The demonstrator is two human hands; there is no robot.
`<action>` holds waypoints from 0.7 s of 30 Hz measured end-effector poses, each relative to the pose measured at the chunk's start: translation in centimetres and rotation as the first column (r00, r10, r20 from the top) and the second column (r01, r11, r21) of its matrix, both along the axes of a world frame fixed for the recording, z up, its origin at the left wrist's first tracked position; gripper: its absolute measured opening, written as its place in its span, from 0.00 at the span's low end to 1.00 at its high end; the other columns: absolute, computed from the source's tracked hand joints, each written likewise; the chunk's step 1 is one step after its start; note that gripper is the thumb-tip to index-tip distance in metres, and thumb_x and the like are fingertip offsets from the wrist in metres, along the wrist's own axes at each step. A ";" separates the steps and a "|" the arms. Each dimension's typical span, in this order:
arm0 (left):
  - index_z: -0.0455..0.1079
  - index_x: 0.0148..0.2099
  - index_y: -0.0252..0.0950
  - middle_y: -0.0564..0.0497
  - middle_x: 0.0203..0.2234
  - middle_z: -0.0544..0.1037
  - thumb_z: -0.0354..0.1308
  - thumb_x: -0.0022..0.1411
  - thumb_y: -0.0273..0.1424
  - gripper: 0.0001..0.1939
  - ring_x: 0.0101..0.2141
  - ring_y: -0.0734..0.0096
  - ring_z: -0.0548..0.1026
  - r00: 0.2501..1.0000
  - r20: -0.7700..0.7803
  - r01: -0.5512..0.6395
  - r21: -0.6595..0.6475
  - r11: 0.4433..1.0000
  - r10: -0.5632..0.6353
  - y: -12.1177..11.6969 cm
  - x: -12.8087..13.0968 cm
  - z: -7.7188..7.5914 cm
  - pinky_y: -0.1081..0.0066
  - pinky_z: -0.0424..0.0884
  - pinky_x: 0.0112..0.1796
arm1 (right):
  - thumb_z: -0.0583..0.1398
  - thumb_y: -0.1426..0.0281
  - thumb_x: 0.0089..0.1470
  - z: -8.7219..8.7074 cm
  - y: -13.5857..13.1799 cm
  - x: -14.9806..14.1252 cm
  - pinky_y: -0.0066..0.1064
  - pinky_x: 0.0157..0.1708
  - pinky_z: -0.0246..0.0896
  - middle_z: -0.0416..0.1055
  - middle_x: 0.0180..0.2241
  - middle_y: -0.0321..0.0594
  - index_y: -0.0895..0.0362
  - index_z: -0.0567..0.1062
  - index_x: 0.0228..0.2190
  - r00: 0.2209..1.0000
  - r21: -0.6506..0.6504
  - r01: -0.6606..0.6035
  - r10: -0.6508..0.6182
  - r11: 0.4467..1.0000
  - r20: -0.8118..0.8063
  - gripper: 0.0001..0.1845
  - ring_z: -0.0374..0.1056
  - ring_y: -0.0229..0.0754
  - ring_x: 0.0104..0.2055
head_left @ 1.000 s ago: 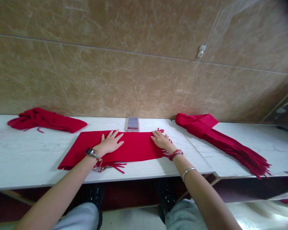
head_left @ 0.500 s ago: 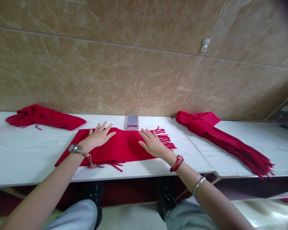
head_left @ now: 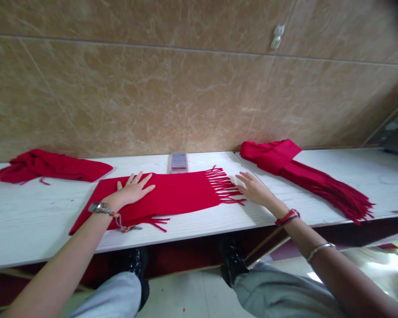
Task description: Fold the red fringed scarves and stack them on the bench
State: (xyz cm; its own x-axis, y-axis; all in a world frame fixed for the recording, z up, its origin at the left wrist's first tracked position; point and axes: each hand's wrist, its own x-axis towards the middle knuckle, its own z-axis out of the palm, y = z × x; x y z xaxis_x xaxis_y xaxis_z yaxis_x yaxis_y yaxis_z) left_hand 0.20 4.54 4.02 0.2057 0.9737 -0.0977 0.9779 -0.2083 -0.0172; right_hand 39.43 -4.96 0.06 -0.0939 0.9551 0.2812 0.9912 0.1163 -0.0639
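A red fringed scarf [head_left: 185,192] lies folded and flat on the white wooden surface, its fringe spread towards the right and a few strands poking out at the front edge. My left hand [head_left: 132,191] rests on the scarf's left part, palm down with fingers spread. Just right of the fringe tips is my right hand [head_left: 254,189], its fingers stretched out and holding nothing. Whether it touches the surface, I cannot tell.
Behind the scarf a phone [head_left: 178,163] lies against the tiled wall [head_left: 152,97]. A crumpled red scarf [head_left: 53,165] is at the left. Another red scarf [head_left: 285,163], looped over itself, lies at the right with its fringe near the front edge.
My right hand has moved right, off the scarf and past its fringe, which now shows in full. My left hand stays on the scarf. The view has shifted slightly.
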 end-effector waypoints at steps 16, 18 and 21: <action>0.39 0.65 0.48 0.54 0.63 0.38 0.36 0.63 0.48 0.30 0.62 0.59 0.34 0.878 0.068 0.478 -0.115 0.871 -0.473 -2.6 9.8 -2.6 0.50 0.37 0.56 | 0.50 0.81 0.42 0.5 -2.4 2.8 0.28 0.33 0.56 0.67 0.26 0.40 0.58 0.70 0.24 0.936 -0.007 -0.350 0.349 0.937 -0.051 0.11 0.62 0.39 0.30; 0.39 0.65 0.47 0.52 0.63 0.38 0.36 0.63 0.48 0.30 0.62 0.58 0.34 0.878 0.065 0.479 -0.118 0.870 -0.475 -2.7 9.7 -2.3 0.50 0.37 0.56 | 0.51 0.81 0.42 0.4 -2.7 4.8 0.29 0.31 0.57 0.67 0.25 0.40 0.58 0.70 0.23 0.948 0.045 -0.303 0.306 0.952 -0.089 0.10 0.62 0.39 0.28; 0.38 0.65 0.45 0.50 0.63 0.37 0.36 0.64 0.47 0.30 0.61 0.56 0.34 0.875 0.062 0.485 -0.136 0.864 -0.481 -3.2 10.0 -1.7 0.49 0.37 0.55 | 0.51 0.80 0.44 1.2 -2.4 4.5 0.31 0.32 0.59 0.68 0.26 0.41 0.58 0.70 0.25 0.930 0.141 -0.313 0.334 0.939 -0.156 0.10 0.64 0.40 0.29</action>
State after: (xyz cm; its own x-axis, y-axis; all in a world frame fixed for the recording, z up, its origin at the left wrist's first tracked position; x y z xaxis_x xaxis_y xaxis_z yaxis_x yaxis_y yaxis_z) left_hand 10.18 1.35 2.29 0.6508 0.7278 -0.2163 0.7540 -0.6529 0.0722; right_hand 43.91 -7.36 1.24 -0.3322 0.8423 0.4244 0.8727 0.4452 -0.2005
